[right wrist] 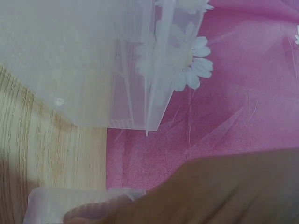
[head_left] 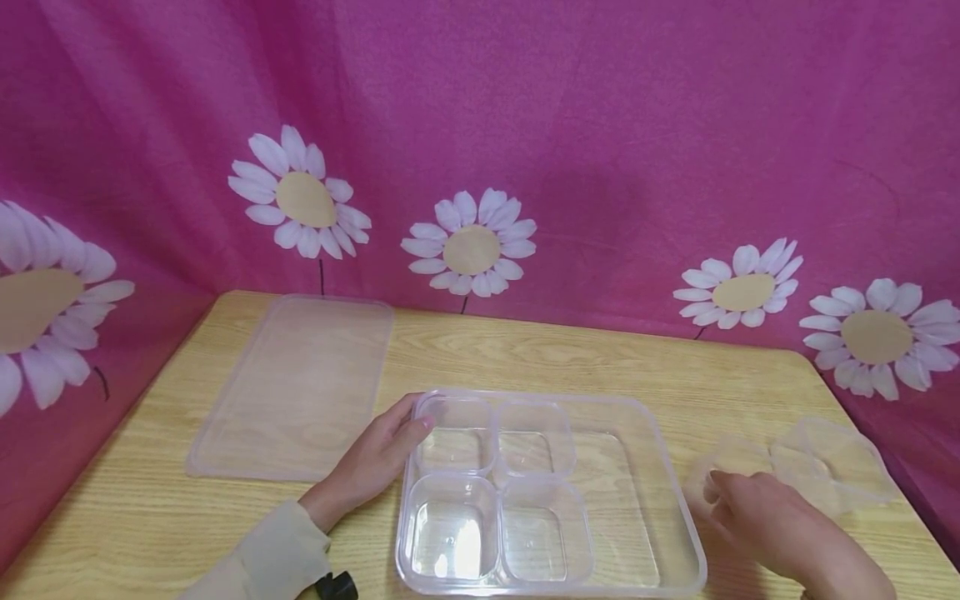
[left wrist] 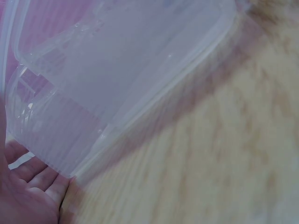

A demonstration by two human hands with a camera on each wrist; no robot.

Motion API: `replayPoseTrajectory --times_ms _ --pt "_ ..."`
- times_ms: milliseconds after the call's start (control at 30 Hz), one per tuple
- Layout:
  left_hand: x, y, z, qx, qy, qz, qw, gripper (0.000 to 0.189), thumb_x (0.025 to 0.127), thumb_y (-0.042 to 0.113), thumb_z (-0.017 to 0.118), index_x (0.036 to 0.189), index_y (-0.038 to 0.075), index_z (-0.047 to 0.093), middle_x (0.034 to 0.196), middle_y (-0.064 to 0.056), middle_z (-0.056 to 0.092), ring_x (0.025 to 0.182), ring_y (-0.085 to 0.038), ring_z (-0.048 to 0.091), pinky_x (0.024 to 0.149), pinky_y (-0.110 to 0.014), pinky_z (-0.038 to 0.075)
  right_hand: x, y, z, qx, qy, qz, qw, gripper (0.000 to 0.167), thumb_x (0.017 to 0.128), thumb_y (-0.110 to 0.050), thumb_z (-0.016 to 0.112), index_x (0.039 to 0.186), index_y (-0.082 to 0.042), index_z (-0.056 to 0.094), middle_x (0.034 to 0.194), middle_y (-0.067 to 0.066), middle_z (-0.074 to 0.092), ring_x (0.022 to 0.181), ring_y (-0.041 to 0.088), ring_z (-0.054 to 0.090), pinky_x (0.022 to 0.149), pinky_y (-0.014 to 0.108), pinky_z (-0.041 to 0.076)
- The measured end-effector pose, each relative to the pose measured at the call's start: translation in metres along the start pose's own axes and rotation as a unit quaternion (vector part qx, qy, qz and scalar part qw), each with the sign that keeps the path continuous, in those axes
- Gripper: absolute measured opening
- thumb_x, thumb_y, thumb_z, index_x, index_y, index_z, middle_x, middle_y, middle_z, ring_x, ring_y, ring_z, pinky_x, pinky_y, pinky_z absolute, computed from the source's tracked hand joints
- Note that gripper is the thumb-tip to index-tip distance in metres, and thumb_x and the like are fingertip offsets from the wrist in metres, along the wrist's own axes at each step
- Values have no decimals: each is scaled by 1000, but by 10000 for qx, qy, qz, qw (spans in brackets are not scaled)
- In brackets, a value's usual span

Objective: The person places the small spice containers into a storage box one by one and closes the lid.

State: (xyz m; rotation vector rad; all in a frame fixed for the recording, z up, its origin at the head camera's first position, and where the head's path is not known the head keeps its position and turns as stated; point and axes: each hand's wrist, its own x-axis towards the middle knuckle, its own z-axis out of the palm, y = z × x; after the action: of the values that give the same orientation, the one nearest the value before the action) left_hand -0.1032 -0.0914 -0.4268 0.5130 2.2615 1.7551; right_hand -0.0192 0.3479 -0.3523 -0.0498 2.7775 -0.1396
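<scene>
A large clear rectangular plastic box (head_left: 622, 500) is on the table, with several small clear square containers (head_left: 534, 533) set in its left part. My left hand (head_left: 382, 450) holds the box by its back left corner, thumb over the rim. In the left wrist view its fingers (left wrist: 42, 177) lie against the outer wall. Right of the box, my right hand (head_left: 780, 521) pinches another small clear container (right wrist: 51, 200), which is blurred and partly hidden by the hand. More clear containers (head_left: 840, 467) are just beyond that hand.
A flat translucent lid (head_left: 300, 383) lies at the back left of the wooden table (head_left: 540, 350). A pink curtain (head_left: 600, 125) with white flowers stands behind and at the sides. The table's right edge runs close to the loose containers.
</scene>
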Motion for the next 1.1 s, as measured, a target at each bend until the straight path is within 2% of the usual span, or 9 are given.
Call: replayPoseTrajectory --times_ms 133,233,367,500,633,833,1100 --pt "0 0 0 49 -4 72 10000 44 111 34 45 150 14 49 148 -9 61 141 -27 54 122 -52 39 2 1 1 -7 36 -140 9999 14 90 -8 67 85 -16 56 84 -2 72 78 15 65 68 38 54" --pt "0 0 0 61 -22 106 9999 44 111 34 45 150 14 49 149 -9 60 142 -28 53 122 -52 39 1 1 1 -163 238 -234 9993 19 89 -6 70 85 -17 55 78 -5 67 72 13 61 62 33 50" --pt "0 0 0 62 -25 108 9999 44 111 34 45 150 14 48 149 -9 60 143 -28 52 123 -53 38 -1 -1 1 -260 463 -318 9981 23 89 -3 69 85 -17 51 70 -6 50 65 12 45 57 27 36" --pt "0 0 0 90 -2 73 9999 44 111 34 45 150 15 49 150 -8 59 144 -27 52 124 -53 37 -3 -3 -2 -201 624 -381 9971 25 86 1 69 92 -17 52 79 -6 60 70 11 53 57 29 41" --pt "0 -1 0 150 10 73 9999 43 111 35 45 150 17 49 149 -6 60 143 -26 52 123 -51 38 -6 -6 -4 -264 1140 -500 9919 32 81 5 71 94 -18 51 80 -7 64 70 9 55 55 31 43" --pt "0 -1 0 135 7 81 9999 43 111 34 45 150 16 49 149 -7 60 142 -26 53 123 -52 38 -11 -15 -6 -396 2096 -664 9747 32 80 6 69 93 -16 50 68 -8 52 61 12 48 50 33 39" --pt "0 -1 0 93 4 117 9999 43 111 34 45 150 16 49 149 -8 60 142 -27 53 123 -53 38 -13 -24 -7 -513 3399 -1143 9321 37 71 9 70 93 -14 52 65 -11 49 55 6 38 47 27 31"
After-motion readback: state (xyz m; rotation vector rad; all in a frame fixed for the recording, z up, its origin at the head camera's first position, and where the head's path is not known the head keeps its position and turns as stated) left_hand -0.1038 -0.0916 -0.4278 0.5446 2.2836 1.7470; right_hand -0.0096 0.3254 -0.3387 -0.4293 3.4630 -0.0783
